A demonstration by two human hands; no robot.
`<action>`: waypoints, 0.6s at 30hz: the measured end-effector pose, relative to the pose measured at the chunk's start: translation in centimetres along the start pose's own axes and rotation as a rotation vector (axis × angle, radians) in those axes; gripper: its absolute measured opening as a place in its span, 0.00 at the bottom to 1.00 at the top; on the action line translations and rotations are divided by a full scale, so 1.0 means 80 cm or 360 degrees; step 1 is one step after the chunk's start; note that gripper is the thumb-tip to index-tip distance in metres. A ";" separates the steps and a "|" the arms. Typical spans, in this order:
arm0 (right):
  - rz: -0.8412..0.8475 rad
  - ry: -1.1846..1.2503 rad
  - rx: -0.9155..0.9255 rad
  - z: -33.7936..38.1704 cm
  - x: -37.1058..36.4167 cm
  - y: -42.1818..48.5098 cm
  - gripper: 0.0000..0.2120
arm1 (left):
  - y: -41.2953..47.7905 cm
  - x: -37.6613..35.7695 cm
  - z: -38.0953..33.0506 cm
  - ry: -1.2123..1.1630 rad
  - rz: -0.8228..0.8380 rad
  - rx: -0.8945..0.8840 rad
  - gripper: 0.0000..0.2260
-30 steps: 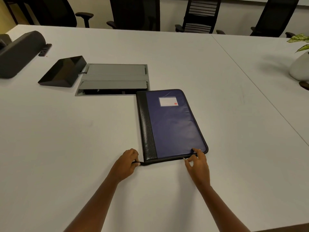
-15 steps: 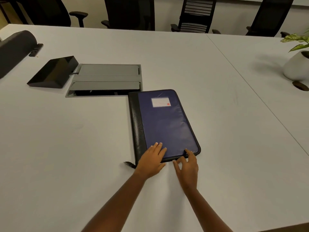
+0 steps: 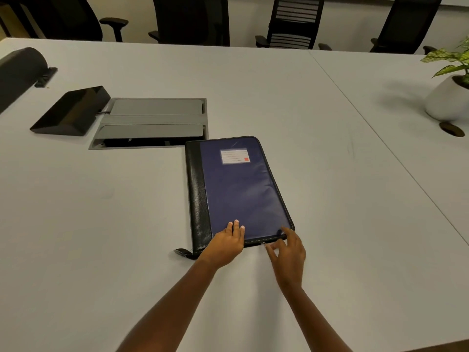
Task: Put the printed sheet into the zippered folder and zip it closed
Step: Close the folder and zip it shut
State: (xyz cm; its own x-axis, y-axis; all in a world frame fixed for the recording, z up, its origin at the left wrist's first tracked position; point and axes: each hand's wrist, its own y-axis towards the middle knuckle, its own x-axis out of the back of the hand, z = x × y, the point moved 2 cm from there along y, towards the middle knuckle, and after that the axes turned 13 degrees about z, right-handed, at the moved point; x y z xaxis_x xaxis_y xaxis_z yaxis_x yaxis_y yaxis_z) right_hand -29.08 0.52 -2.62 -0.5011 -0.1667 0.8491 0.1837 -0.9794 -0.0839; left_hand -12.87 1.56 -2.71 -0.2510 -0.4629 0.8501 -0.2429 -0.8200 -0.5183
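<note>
The navy zippered folder [image 3: 241, 194], fabric-fronted with a black leather-look spine and a small white label, lies closed and flat on the white surface [image 3: 101, 212]. Its short near edge is turned toward the person, which puts that stretch of zip within easy reach of both hands. The left hand [image 3: 225, 243] rests palm-down on the lower cover just beside the spine, its fingers [image 3: 236, 226] straight and released, gripping nothing. This looks like a hold-down, pinning the soft cover so the folder will not slide or buckle when the zip is drawn. The right hand [image 3: 289, 252] is at the near right corner, with one finger on the rounded corner and the thumb at the edge by a small metallic glint, probably the zip pull. Whether it is actually pinched I cannot tell. No printed sheet is in view, so it is most likely already inside, leaving only the zipping. A black strap tab [image 3: 181, 252] sticks out at the spine's near end. The folder's far left corner meets a grey recessed cable hatch [image 3: 152, 118].
</note>
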 end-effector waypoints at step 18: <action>0.0410 -0.0054 -0.0009 -0.048 0.056 0.086 0.07 | -0.015 -0.021 0.033 0.0290 -0.0394 -0.0014 0.28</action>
State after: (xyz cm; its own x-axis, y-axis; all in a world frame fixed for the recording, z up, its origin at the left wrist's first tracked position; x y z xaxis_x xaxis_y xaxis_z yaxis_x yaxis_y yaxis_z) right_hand -33.33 -7.44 -1.38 -0.4099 -0.4072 0.8162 0.2969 -0.9057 -0.3027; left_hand -9.68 2.42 -3.27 -0.3469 -0.1808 0.9203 -0.3257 -0.8970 -0.2990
